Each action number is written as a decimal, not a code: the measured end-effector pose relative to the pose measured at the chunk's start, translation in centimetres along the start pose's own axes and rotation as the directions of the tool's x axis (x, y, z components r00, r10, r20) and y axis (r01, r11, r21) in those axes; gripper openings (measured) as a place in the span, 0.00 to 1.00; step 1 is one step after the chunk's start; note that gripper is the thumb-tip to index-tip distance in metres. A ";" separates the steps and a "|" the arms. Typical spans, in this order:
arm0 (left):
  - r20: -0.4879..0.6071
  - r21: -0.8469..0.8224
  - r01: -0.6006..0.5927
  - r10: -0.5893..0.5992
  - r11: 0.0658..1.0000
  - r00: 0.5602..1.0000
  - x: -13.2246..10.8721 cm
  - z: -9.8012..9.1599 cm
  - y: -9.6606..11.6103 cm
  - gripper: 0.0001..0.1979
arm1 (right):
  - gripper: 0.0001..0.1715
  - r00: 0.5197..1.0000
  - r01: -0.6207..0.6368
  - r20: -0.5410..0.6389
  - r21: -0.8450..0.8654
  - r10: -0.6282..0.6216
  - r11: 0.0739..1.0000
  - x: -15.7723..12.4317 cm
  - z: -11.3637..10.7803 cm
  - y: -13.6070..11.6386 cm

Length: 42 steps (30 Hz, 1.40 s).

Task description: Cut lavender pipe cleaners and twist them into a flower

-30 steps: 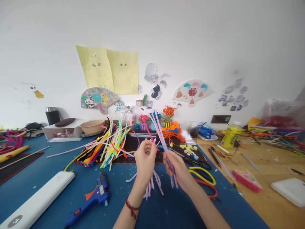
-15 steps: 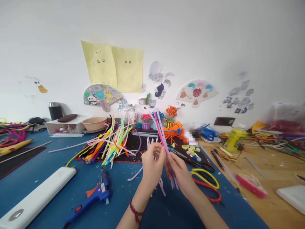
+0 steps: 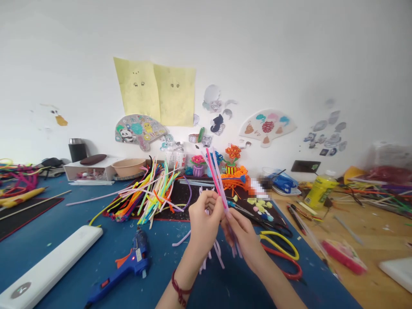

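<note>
A small bundle of pipe cleaners (image 3: 216,175), mostly lilac with a bright pink one among them, stands nearly upright between my hands. My left hand (image 3: 207,216) pinches it partway up, thumb against curled fingers. Lower down, my right hand (image 3: 241,234) wraps its fingers round the same bundle, whose lilac ends poke out beneath. More lilac pipe cleaners (image 3: 218,254) lie on the blue mat behind and under my hands, partly hidden by them. Yellow-and-red-handled scissors (image 3: 280,244) rest just right of my right hand.
A blue glue gun (image 3: 131,259) and a long white device (image 3: 53,266) lie at left. Behind them spreads a heap of coloured pipe cleaners (image 3: 151,189). Pipe-cleaner flowers in pots (image 3: 231,161) stand near the wall. A yellow bottle (image 3: 320,189) is at right.
The view has shifted slightly. Both hands keep their grip on the pipe cleaners, with only a tiny movement of the left hand.
</note>
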State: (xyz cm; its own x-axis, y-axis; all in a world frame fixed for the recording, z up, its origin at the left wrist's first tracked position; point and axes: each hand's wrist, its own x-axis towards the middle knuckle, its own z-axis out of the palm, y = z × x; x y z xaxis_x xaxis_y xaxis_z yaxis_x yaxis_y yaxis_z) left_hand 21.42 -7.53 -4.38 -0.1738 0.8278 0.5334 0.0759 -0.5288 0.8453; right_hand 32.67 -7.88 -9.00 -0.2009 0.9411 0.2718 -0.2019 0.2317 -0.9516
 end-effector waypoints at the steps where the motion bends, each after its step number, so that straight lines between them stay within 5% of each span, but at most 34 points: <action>1: -0.005 -0.007 0.001 -0.001 1.000 1.000 0.1 -0.1 0.1 0.05 | 0.21 1.000 -0.006 0.001 -0.004 0.006 1.000 0.0 0.0 0.0; 42: 0.075 -0.071 0.084 -0.079 0.994 0.994 0.0 -0.2 -0.3 0.05 | 0.23 0.998 0.055 0.006 -0.094 -0.055 0.994 0.1 -0.5 -0.2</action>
State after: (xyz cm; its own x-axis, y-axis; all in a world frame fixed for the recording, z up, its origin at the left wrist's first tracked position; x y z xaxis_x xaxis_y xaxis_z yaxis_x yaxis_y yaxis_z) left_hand 21.24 -7.44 -4.65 -0.1052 0.8787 0.4657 -0.0090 -0.4691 0.8831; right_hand 33.12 -7.73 -8.88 -0.1949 0.9257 0.3241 -0.1217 0.3051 -0.9445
